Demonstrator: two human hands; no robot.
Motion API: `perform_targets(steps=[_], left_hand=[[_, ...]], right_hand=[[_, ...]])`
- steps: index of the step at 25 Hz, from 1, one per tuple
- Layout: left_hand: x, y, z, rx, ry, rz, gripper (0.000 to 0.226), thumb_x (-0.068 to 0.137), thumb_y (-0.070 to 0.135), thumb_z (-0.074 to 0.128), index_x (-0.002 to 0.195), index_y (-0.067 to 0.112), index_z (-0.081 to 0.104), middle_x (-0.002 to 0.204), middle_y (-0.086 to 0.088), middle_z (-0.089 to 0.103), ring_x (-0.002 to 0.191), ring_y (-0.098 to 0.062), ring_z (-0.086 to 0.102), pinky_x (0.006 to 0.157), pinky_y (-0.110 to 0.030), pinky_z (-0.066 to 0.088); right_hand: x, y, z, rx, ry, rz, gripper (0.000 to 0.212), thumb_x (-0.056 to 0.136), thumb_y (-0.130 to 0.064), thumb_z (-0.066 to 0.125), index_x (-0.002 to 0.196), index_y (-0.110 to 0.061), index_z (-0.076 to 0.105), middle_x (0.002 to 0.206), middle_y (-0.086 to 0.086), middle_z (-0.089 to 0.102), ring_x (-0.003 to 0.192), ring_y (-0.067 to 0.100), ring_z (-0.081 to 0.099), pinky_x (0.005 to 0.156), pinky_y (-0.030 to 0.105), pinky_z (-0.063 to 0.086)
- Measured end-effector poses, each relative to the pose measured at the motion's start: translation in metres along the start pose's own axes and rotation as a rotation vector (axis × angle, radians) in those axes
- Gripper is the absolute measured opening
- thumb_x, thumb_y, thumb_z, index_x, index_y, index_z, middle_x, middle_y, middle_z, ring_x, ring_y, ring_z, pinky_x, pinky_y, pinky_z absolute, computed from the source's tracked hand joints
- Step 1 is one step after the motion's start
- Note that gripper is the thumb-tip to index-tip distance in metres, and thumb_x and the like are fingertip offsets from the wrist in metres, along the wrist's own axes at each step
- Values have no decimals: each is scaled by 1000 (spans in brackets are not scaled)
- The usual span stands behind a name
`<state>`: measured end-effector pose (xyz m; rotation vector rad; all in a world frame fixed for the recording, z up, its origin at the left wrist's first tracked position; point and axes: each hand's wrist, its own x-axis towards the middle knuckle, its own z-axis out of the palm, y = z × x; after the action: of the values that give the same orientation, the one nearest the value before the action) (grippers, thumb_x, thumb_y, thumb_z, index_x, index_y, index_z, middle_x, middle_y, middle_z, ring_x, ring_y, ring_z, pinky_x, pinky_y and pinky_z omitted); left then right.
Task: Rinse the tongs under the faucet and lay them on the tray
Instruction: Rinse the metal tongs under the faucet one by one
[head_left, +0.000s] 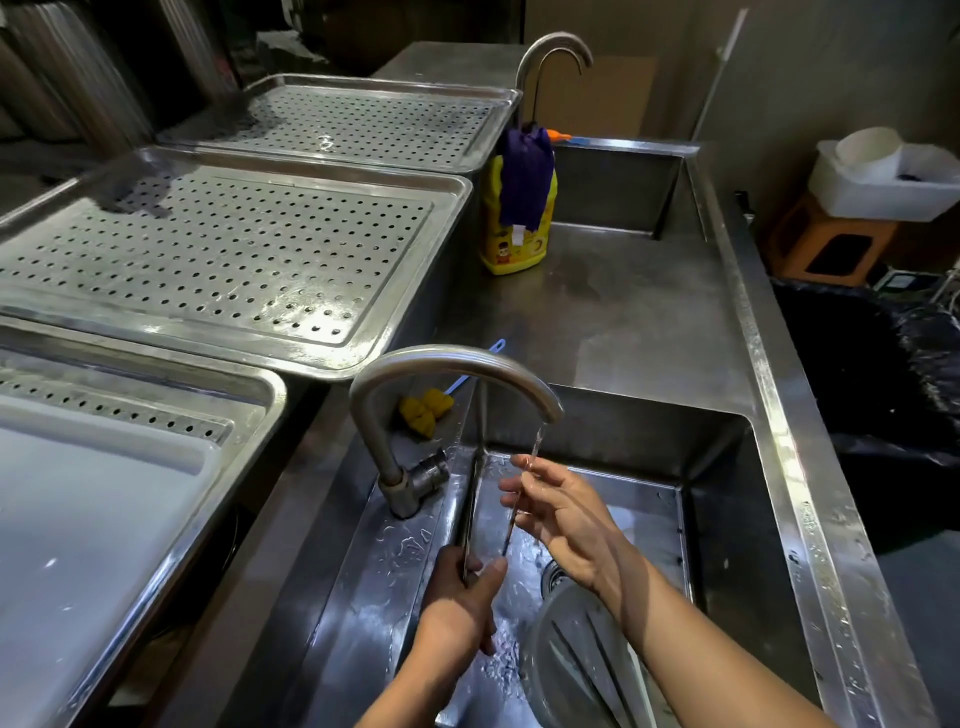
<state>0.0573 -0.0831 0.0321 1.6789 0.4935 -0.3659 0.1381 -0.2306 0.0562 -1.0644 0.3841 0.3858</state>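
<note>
Thin metal tongs (470, 512) stand nearly upright inside the steel sink (727, 499). My left hand (465, 597) grips their lower end. One arm of the tongs leans right into the water stream, and my right hand (558, 514) pinches and rubs that arm near its tip. Water runs from the curved faucet (447, 364) onto my right fingers. A perforated steel tray (426, 270) lies on the counter to the left, beyond the faucet.
A glass bowl (576, 654) with utensils sits in the sink under my right forearm. A yellow sponge brush (423, 410) lies behind the faucet. A yellow detergent bottle (514, 218) with a purple cloth stands further back. A nearer tray (249, 415) holds a white board.
</note>
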Motion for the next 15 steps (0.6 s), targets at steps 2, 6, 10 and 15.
perform_targets(steps=[2,6,10,15], left_hand=[[0,-3,1,-28,0,3,27,92,27,67,90,13,45,43,-6,47,31,-20,39,37,-27,34],[8,-1,5,-66,26,41,28,91,26,67,85,13,43,41,-5,44,30,-19,35,37,-23,27],[11,-3,5,-20,82,96,29,88,24,71,80,17,44,62,-13,47,43,-24,40,42,-29,31],[10,2,7,13,135,138,28,89,26,69,81,18,44,66,-17,48,50,-26,42,50,-39,34]], right_hand=[[4,-4,6,-53,41,1,19,103,-21,51,97,-9,65,71,7,73,61,17,70,47,22,50],[2,-1,9,70,-23,-1,15,96,-8,59,108,-9,66,83,7,74,69,16,69,51,20,48],[6,-3,7,-197,65,-99,20,101,-19,55,106,-5,67,78,11,77,68,19,73,51,22,52],[-1,5,14,-239,-21,-145,17,98,-12,59,114,-12,66,94,12,78,79,22,73,55,25,54]])
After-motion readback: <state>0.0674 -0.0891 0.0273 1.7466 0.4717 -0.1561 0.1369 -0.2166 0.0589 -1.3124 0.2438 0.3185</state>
